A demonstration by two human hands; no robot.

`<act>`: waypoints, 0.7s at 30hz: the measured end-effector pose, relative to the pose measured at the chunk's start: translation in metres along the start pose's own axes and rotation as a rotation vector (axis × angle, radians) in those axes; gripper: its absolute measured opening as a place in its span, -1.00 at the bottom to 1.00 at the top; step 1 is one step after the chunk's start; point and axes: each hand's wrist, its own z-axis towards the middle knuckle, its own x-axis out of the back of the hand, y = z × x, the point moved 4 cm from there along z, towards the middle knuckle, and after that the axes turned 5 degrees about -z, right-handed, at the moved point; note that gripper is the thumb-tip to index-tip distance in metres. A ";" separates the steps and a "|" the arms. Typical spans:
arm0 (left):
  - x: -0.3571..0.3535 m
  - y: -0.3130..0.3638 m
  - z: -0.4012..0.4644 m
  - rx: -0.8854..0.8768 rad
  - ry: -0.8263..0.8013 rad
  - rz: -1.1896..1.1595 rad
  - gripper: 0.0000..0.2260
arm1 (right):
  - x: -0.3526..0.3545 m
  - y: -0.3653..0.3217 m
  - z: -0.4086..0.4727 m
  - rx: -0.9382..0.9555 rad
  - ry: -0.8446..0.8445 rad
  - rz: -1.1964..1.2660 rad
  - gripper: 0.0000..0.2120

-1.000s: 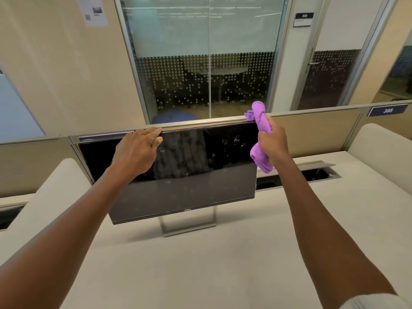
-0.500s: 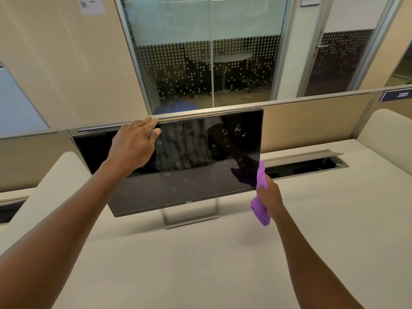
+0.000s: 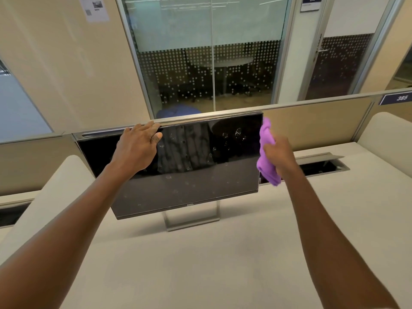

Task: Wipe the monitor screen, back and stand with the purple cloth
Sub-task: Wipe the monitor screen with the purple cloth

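My left hand (image 3: 137, 148) grips the monitor (image 3: 189, 166) top edge; my right hand (image 3: 278, 152) clutches the purple cloth (image 3: 266, 152) against its right edge.

1. The monitor (image 3: 178, 166) is black and glossy, speckled with pale smudges, with a small white logo on its lower edge.
2. Below the monitor, its stand (image 3: 191, 221) is silver-grey.
3. At the monitor's right edge, the cloth (image 3: 266, 152) is bright purple.
4. Under the monitor, the desk (image 3: 200, 264) is plain off-white.
5. Behind the monitor, the partition (image 3: 316, 123) is tan with a grey top rail.
6. Above the monitor, the glass wall (image 3: 211, 70) has a frosted pale band and a pattern of white dots over dark.
7. Right of the monitor, the number plate (image 3: 399, 98) is navy with white digits.
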 end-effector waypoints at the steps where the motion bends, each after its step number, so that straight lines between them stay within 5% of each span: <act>1: 0.000 0.000 0.000 -0.004 -0.003 0.000 -0.60 | 0.009 -0.015 0.005 0.035 0.010 0.016 -0.78; 5: -0.001 -0.001 0.002 -0.006 -0.015 0.007 -0.60 | 0.021 -0.044 0.014 0.157 0.040 0.030 -0.72; 8: -0.003 0.000 0.002 -0.014 -0.015 0.047 -0.59 | 0.006 -0.016 0.002 0.073 0.047 0.051 -0.60; 17: -0.009 -0.002 0.009 0.013 -0.046 0.064 -0.58 | -0.050 0.107 -0.067 -0.219 -0.216 -0.199 -0.86; 21: -0.012 0.000 0.010 -0.006 -0.021 -0.014 -0.62 | -0.024 0.091 -0.067 -0.225 -0.044 -0.046 -0.91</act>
